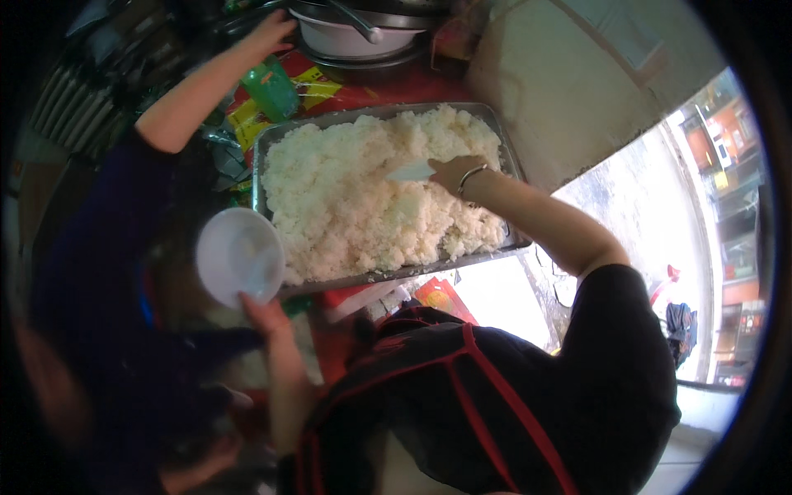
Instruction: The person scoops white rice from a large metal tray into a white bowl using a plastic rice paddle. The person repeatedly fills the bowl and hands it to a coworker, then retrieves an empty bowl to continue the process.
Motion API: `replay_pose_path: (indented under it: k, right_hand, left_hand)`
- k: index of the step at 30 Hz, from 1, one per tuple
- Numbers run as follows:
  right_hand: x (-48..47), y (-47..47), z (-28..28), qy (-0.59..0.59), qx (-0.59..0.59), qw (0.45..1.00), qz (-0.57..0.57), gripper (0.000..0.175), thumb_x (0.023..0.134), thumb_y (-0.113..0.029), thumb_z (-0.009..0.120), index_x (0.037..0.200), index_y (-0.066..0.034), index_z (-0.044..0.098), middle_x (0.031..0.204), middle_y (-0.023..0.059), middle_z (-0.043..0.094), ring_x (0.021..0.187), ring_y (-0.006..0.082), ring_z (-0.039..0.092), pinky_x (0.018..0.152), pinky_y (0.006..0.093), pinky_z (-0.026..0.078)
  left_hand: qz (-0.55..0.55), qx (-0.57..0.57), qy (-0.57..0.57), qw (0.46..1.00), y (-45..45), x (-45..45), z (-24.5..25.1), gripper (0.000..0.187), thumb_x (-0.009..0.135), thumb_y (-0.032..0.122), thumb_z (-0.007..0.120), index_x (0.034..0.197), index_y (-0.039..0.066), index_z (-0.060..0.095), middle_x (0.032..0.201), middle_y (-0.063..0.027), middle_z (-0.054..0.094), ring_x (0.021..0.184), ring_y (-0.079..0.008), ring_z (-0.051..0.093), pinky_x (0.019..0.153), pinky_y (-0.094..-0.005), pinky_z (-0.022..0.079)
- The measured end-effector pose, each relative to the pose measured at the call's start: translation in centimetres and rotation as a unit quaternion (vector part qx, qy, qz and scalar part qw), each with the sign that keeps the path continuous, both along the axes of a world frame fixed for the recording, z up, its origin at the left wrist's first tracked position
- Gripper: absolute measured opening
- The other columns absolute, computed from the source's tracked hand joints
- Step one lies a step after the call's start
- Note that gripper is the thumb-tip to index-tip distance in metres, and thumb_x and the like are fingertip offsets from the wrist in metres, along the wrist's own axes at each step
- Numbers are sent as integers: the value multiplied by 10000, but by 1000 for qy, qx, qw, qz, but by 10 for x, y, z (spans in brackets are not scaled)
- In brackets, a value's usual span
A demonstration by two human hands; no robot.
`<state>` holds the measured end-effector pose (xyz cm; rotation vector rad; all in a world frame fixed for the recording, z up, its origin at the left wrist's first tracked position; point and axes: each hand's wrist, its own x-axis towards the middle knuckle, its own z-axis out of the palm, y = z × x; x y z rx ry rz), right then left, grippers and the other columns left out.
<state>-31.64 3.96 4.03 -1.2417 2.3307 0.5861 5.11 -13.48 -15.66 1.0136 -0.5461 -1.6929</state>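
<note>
A large metal tray (258, 197) heaped with cooked white rice (346, 204) lies before me. My right hand (455, 173), with a bracelet at the wrist, grips a pale, flat rice paddle (410, 171) over the right half of the heap. The paddle's far end meets the rice and is blurred. My left hand (267, 314) holds a white plastic bowl (213, 257) by its near rim, beside the tray's front left corner. The bowl's mouth faces up towards me, and pale traces show inside, too blurred to name.
On my left a co-worker in dark clothes (105, 260) stretches an arm (204, 93) past the tray's far left corner. A green bottle (272, 90) lies there on the red table cover (396, 93). Beyond stand stacked basins (359, 43). A pale panel (594, 93) borders the right side.
</note>
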Motion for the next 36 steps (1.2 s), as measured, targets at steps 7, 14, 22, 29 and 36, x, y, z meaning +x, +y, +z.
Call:
replay_pose_path:
  k: [7,14,22,29,36]
  right_hand:
    - [-77,32,18,48,-107,993,-1,299,897,-237,308,1062,-98,514,937,134,587,873,251,583,739,370,464]
    - [-139,26,-12,-21,-109,987,-116,401,892,-362,301,1141,-107,485,1118,143,535,1023,270,520,875,385,393]
    - [-69,66,-28,25,-96,982,-162,420,895,-357,317,1268,-169,365,1096,146,549,909,298,577,789,403,447]
    - [-91,85,-41,-19,-111,961,-251,434,887,-406,323,1249,-176,392,1123,111,534,1022,289,521,883,409,399]
    - [-111,70,-72,-30,-155,963,-218,415,868,-412,374,1205,-186,458,1188,69,506,1080,274,487,875,395,402]
  left_hand:
    - [6,23,34,999,14,-15,41,548,894,357,375,1307,20,244,1311,-142,335,1207,-285,319,1016,-418,244]
    - [10,61,21,998,20,-18,50,541,910,387,310,1293,8,277,1320,-122,340,1218,-269,303,1045,-391,155]
    - [-31,7,-33,999,7,1,19,577,836,470,448,1262,96,338,1267,-54,396,1146,-247,353,905,-409,279]
    - [-34,8,-33,999,7,-3,27,603,830,486,434,1271,91,319,1270,-77,380,1163,-263,321,963,-422,214]
    - [-34,49,-24,998,14,-7,44,591,837,464,429,1265,71,321,1268,-105,366,1162,-284,314,971,-440,215]
